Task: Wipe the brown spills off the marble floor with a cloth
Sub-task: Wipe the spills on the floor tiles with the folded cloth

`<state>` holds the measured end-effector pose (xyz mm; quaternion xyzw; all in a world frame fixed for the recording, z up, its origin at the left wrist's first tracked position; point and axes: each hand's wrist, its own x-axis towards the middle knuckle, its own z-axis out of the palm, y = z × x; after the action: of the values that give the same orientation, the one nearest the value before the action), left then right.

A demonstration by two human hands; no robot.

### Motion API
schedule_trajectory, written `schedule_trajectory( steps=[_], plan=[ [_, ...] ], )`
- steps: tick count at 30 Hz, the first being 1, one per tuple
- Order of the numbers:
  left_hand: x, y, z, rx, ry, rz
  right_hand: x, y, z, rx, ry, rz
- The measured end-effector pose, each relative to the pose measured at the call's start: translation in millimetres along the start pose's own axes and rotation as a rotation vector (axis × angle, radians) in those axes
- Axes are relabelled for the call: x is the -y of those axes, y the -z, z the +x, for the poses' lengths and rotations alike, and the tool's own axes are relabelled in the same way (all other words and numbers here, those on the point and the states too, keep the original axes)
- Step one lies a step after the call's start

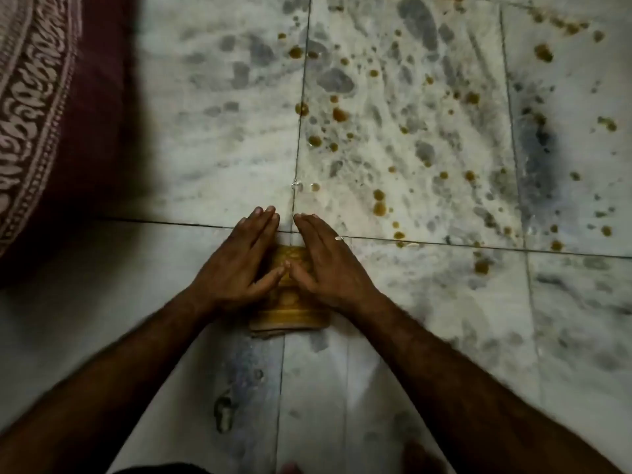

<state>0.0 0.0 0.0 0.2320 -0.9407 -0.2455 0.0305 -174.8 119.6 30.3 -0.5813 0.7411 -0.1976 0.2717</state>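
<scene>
A folded yellow-brown cloth [290, 313] lies flat on the white-and-grey marble floor [219, 159], near the crossing of two tile seams. My left hand [239, 268] and my right hand [328, 265] both press flat on top of it, fingers stretched forward and thumbs touching in the middle. Only the cloth's near edge and a strip between my hands show. Several brown spill drops [340, 114] dot the tiles ahead and to the right, beyond my fingertips; one larger blot [379, 207] sits just right of my right hand.
A dark maroon rug [51, 124] with a pale patterned border covers the floor at the left. More brown drops [543, 52] spread to the far right. The marble near my arms bears grey smudges [224, 410].
</scene>
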Motion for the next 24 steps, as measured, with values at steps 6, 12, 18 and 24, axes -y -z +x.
schedule_trajectory(
  steps=[6,12,18,24],
  plan=[
    [22.9,-13.7,7.0,-0.024,0.101,0.005,8.6,-55.5,-20.8,-0.207,0.083,-0.168],
    [31.6,-13.7,38.4,-0.062,0.198,0.128,9.8,-78.5,-38.7,-0.041,0.153,-0.460],
    [35.9,-21.5,59.6,-0.040,0.250,0.232,-7.4,-73.9,-42.2,-0.081,0.148,-0.506],
    [33.8,-24.1,58.3,-0.081,0.251,0.284,-49.8,-36.5,-18.7,-0.145,-0.009,-0.536]
  ],
)
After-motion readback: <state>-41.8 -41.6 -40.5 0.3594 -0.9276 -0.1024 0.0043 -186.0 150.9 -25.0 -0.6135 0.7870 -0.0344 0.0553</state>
